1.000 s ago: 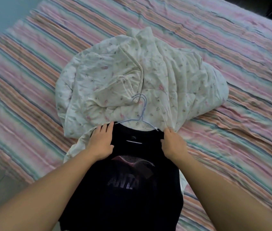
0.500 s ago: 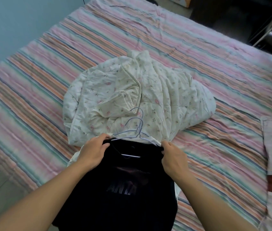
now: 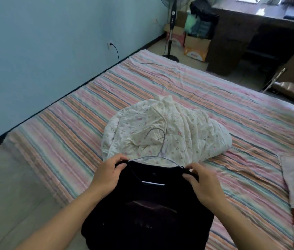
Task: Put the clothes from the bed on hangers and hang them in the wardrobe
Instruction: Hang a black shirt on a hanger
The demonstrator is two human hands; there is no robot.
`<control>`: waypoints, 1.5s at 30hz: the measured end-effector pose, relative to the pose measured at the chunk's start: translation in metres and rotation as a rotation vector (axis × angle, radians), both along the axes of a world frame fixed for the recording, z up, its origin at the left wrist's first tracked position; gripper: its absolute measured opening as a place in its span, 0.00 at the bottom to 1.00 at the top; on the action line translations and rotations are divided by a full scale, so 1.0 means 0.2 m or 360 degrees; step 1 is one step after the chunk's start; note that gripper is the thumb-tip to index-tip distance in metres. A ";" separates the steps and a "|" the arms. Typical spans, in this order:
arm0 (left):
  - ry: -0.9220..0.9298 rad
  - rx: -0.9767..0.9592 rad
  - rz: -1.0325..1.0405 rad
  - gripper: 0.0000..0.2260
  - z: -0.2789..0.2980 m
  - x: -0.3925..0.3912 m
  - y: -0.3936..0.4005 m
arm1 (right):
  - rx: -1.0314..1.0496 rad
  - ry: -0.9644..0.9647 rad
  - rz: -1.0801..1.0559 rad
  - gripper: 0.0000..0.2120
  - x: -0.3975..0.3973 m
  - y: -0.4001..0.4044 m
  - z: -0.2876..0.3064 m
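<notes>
With the left hand [image 3: 107, 175] and right hand [image 3: 204, 184] pinching the black printed T-shirt [image 3: 148, 212] at its shoulders in curled fingers [image 3: 187, 176], the thin pale wire hanger [image 3: 158, 150] could slip askew inside the collar if either shoulder sags.

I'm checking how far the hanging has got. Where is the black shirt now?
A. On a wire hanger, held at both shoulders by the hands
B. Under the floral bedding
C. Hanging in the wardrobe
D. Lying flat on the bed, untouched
A: the black shirt sits on the hanger, with the left hand and right hand gripping its shoulders.
</notes>
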State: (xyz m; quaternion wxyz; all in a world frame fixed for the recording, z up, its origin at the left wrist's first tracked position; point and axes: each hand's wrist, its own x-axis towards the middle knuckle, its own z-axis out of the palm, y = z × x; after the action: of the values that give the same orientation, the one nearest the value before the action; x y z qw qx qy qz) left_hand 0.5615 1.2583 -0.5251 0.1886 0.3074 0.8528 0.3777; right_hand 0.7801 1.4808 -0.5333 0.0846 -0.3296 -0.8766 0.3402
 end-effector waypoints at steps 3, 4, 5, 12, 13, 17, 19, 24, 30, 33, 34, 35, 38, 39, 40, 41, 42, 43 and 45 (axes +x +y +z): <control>0.0037 0.0087 0.0032 0.13 0.16 0.04 -0.18 | 0.0023 0.0164 0.0100 0.04 0.02 -0.14 0.19; 0.0043 0.0117 0.0047 0.14 0.21 0.06 -0.24 | 0.0021 0.0200 0.0137 0.03 0.03 -0.19 0.24; 0.0046 0.0143 0.0071 0.14 0.27 0.08 -0.30 | 0.0025 0.0233 0.0168 0.03 0.04 -0.25 0.30; 0.0092 0.0213 0.0199 0.13 0.62 0.24 -0.71 | 0.0116 0.0335 0.0290 0.04 0.12 -0.59 0.67; 0.0104 0.0230 0.0205 0.13 0.69 0.25 -0.75 | 0.0116 0.0343 0.0307 0.04 0.13 -0.63 0.73; 0.0178 0.0304 0.0253 0.11 0.94 0.31 -0.93 | 0.0125 0.0421 0.0346 0.05 0.16 -0.77 0.99; 0.0213 0.0358 0.0270 0.11 1.08 0.34 -1.00 | 0.0154 0.0455 0.0369 0.04 0.17 -0.84 1.13; 0.0331 0.0509 0.0322 0.10 1.42 0.42 -1.19 | 0.0326 0.0551 0.0422 0.04 0.21 -1.00 1.50; 0.0508 0.0691 0.0456 0.09 1.78 0.54 -1.45 | 0.0521 0.0678 0.0551 0.05 0.22 -1.19 1.90; 0.0538 0.0730 0.0541 0.10 1.93 0.61 -1.59 | 0.0578 0.0735 0.0641 0.04 0.18 -1.28 2.08; 0.0548 0.0737 0.0561 0.10 1.98 0.63 -1.63 | 0.0591 0.0741 0.0679 0.04 0.16 -1.32 2.13; 0.0559 0.0747 0.0578 0.10 2.03 0.65 -1.68 | 0.0604 0.0742 0.0722 0.05 0.13 -1.34 2.18; 0.0640 0.0741 0.0660 0.10 2.17 0.73 -1.81 | 0.0649 0.0761 0.0881 0.06 0.04 -1.41 2.32; 0.0679 0.0734 0.0695 0.09 2.22 0.75 -1.85 | 0.0665 0.0779 0.0933 0.06 0.01 -1.44 2.37; 0.0718 0.0724 0.0730 0.09 2.27 0.78 -1.90 | 0.0672 0.0791 0.0980 0.06 -0.03 -1.46 2.42; 0.0751 0.0716 0.0768 0.08 2.31 0.80 -1.94 | 0.0670 0.0795 0.1030 0.06 -0.06 -1.49 2.46; 0.0777 0.0713 0.0810 0.07 2.34 0.83 -1.98 | 0.0662 0.0800 0.1087 0.06 -0.10 -1.52 2.49; 0.0804 0.0714 0.0854 0.07 2.37 0.85 -2.02 | 0.0653 0.0815 0.1150 0.06 -0.13 -1.55 2.52; 0.0876 0.0704 0.0961 0.07 2.43 0.90 -2.10 | 0.0626 0.0843 0.1282 0.06 -0.20 -1.62 2.56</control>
State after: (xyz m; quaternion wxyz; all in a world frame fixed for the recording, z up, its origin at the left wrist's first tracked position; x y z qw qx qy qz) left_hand 0.7411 0.8392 -0.0397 -0.2332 0.1669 0.8215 0.4928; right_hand 0.7399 1.1575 -0.0211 0.2263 0.1535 -0.9298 0.2464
